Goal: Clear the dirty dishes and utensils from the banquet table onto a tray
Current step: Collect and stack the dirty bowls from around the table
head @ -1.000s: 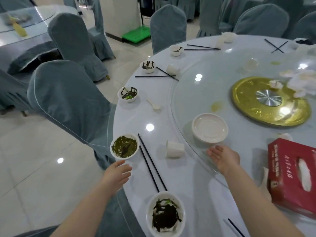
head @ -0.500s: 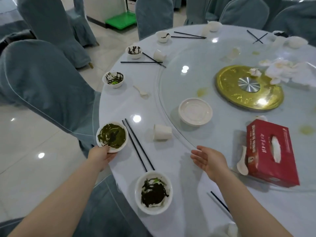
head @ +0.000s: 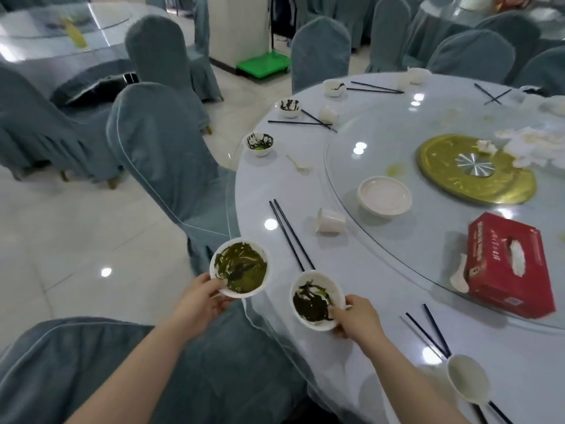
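Two dirty bowls sit low in the frame, each in one of the person's hands. The green-smeared bowl (head: 239, 267) is at the lower centre, hanging past the rim of the tabletop (head: 382, 347) over a chair cover; the left hand (head: 204, 296) grips its near edge, thumb hooked over the rim and fingers curled beneath. Just to its right, the dark-stained bowl (head: 316, 296) is over the tabletop's edge, and the right hand (head: 357, 318) pinches its near-right rim, thumb inside and fingers wrapped under. The two bowls are close but apart.

Just above the second bowl a pair of black chopsticks (head: 290, 235) runs diagonally up and left, its lower tips almost meeting the bowl's far rim. Right of them a white cup (head: 330, 220) lies tipped on its side, and beyond that a white plate (head: 384, 195) rests on the glass turntable (head: 367, 142).

Further up the left rim of the tabletop stand three more small soiled bowls, the nearest one (head: 259, 143) with a white spoon (head: 298, 163) to its lower right. A red tissue box (head: 510, 264) sits at the right of the frame with another spoon (head: 460, 275) against its left side. In the lower right, a second pair of chopsticks (head: 428, 330) lies near a white bowl (head: 469, 382). Grey-blue covered chairs (head: 162, 142) ring the tabletop at left and top.
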